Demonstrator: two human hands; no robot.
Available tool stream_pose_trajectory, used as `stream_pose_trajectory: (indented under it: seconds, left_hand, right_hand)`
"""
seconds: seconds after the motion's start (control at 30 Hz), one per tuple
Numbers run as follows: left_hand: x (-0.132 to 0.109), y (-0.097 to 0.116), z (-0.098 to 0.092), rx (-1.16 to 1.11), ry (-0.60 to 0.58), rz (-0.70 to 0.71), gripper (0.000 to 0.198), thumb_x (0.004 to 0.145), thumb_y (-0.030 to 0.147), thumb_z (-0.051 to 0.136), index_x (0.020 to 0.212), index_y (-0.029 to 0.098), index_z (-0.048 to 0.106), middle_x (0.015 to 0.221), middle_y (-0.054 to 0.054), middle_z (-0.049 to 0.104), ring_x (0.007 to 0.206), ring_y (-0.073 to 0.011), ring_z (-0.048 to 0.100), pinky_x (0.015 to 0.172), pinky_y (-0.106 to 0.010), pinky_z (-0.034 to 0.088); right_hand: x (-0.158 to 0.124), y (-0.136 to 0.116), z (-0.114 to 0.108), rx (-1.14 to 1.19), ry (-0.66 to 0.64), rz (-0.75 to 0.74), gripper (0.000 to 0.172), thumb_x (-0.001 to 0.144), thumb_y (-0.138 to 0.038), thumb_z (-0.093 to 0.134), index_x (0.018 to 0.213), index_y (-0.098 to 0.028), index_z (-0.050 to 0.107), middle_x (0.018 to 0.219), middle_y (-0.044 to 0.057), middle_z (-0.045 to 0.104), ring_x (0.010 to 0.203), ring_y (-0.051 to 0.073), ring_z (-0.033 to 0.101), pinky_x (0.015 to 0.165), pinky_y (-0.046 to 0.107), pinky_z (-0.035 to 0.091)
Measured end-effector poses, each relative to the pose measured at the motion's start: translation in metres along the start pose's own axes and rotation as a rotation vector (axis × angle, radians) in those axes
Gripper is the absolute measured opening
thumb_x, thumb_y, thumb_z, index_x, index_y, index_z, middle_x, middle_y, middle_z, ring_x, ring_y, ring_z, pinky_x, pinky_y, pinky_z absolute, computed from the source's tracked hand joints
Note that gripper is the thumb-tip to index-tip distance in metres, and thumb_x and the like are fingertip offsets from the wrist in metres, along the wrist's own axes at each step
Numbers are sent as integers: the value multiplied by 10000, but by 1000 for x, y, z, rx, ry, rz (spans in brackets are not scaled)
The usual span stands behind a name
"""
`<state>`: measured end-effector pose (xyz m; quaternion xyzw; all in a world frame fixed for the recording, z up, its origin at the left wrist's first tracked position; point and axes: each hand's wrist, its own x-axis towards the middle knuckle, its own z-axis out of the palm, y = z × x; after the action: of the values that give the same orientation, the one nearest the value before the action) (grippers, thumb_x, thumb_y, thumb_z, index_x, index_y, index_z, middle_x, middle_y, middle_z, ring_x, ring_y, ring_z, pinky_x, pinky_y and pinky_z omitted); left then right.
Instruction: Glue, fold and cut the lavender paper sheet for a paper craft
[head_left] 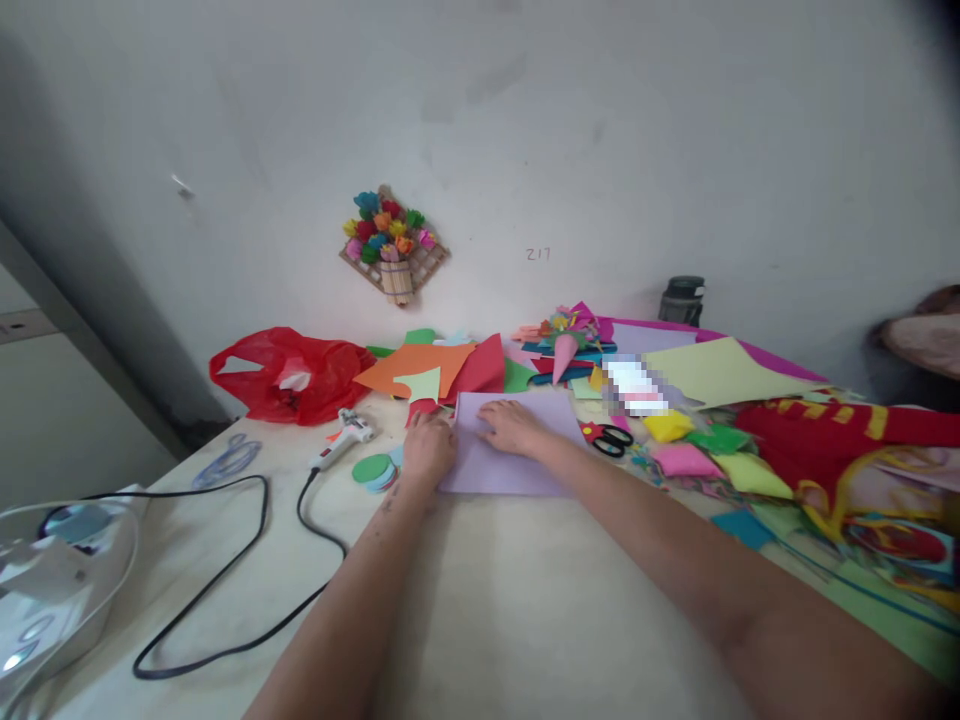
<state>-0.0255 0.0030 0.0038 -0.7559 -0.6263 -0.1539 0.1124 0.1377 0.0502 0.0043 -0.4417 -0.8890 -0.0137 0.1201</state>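
Observation:
A sheet of light purple paper [510,470] lies flat on the table in front of me. My right hand [510,427] rests on its upper left part, fingers stretched out and pointing left. At the sheet's left edge is my left hand [429,450], palm down, with its fingers reaching forward; it grips nothing that I can see. Just beyond its fingertips lie red paper scraps [424,410]. Green and blue paper circles [373,470] are stacked left of that hand. Black-handled scissors [611,440] lie against the sheet's right side.
A white glue gun [343,442] with a black cord [262,530] lies on the left, near a red plastic bag [292,375]. Coloured paper [420,368] is heaped at the back. Folded paper pieces [686,460] and a red cloth [810,440] cover the right side.

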Motion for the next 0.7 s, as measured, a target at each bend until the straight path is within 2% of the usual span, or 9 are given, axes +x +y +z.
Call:
stream_pose_trajectory:
  seconds: [0.13, 0.3, 0.37, 0.43, 0.53, 0.63, 0.7]
  left_hand:
    - [1, -6, 4, -155, 26, -186, 207, 735, 300, 494, 834, 190, 638, 916, -63, 644, 967, -208, 517, 898, -304, 314]
    - [3, -12, -4, -363, 72, -431, 458, 706, 430, 534, 1103, 219, 446, 829, -8, 667, 906, -191, 573, 790, -298, 365]
    - [4, -15, -9, -403, 93, -487, 388, 731, 438, 497, 1050, 218, 481, 818, -15, 672, 889, -192, 582, 736, -288, 379]
    - [7, -18, -12, -439, 90, -548, 280, 745, 438, 473, 902, 222, 558, 778, -12, 677, 844, -186, 592, 677, -269, 388]
    - [11, -21, -8, -503, 62, -576, 293, 743, 478, 451, 722, 229, 603, 734, -2, 677, 793, -176, 593, 626, -251, 391]
    - [18, -22, 0, -515, 27, -542, 352, 754, 495, 413, 683, 220, 621, 749, -18, 672, 762, -170, 591, 627, -251, 395]
    - [24, -21, 5, -497, 0, -515, 327, 756, 455, 424, 728, 204, 632, 766, -39, 667, 761, -171, 591, 643, -253, 396]
  right_hand:
    - [10, 1, 8, 8, 12, 54, 394, 815, -398, 432, 1131, -192, 547, 1217, 78, 494, 1094, 221, 427, 900, 321, 292]
    - [13, 2, 14, 1, 39, 45, 390, 807, -403, 453, 1118, -185, 544, 1176, 92, 509, 1058, 231, 437, 887, 346, 292]
    - [14, 2, 14, 14, 75, 44, 388, 807, -383, 460, 1127, -176, 532, 1174, 93, 502, 1059, 221, 431, 882, 332, 294]
    - [16, 3, 13, 29, 123, 69, 384, 817, -371, 446, 1136, -172, 520, 1169, 93, 500, 1065, 209, 424, 883, 316, 292]
    - [21, 8, 8, 15, 173, 166, 372, 833, -355, 411, 1138, -171, 517, 1151, 100, 514, 1058, 216, 429, 879, 324, 289]
    - [29, 18, 0, -21, 114, 279, 386, 838, -360, 380, 1143, -166, 518, 1134, 115, 535, 1049, 242, 446, 869, 354, 292]
    - [35, 25, -5, -32, 36, 333, 420, 828, -395, 383, 1157, -166, 512, 1126, 121, 546, 1047, 258, 458, 865, 373, 297]
